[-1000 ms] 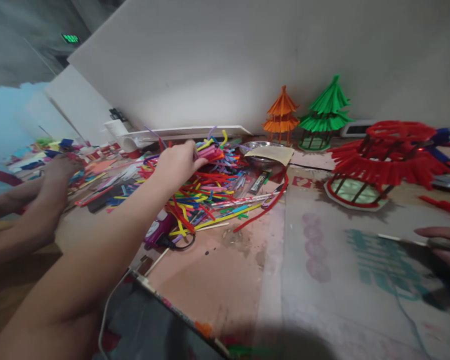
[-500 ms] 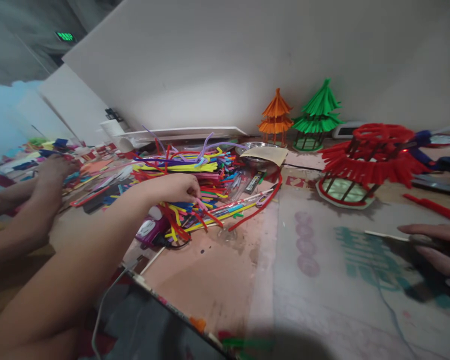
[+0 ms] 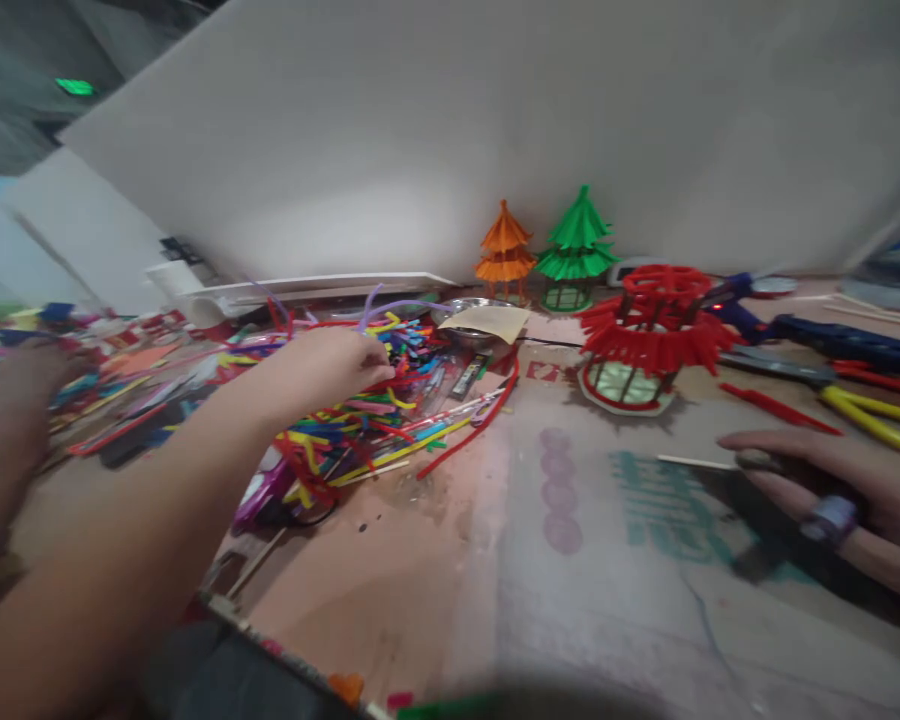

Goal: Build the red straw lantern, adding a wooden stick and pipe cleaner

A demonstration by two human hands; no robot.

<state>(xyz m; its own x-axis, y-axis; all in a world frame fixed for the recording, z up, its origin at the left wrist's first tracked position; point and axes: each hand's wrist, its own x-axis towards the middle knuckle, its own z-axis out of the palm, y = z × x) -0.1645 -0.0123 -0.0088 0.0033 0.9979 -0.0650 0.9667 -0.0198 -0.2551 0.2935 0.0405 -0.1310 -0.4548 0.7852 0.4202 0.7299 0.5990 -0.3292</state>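
Observation:
Over the pile of coloured pipe cleaners [image 3: 360, 420] my left hand [image 3: 337, 365] reaches in, its fingertips pinched together. Whatever lies between those fingertips is too blurred and hidden to name. On the right, a thin wooden stick [image 3: 694, 462] is pinched between the thumb and forefinger of my right hand [image 3: 825, 490], just above the mat. A purple-grey band shows by its other fingers, too blurred to identify. Ahead of that hand stands a red pipe-cleaner pavilion [image 3: 649, 335] with an open top and brown posts. A short red pipe cleaner [image 3: 780, 408] lies near it.
Orange [image 3: 504, 245] and green pavilions [image 3: 577, 245] stand against the white board. A metal bowl [image 3: 469, 306] carries a pale card [image 3: 487, 323]. Yellow-handled pliers [image 3: 870, 410] and a blue glue gun [image 3: 742, 310] lie right. Another person's hand [image 3: 22, 390] is far left.
The view has turned right, bringing the pliers into sight. My left hand has moved up and back over the pile; the pink piece at its fingertips no longer shows. My right hand still holds the stick.

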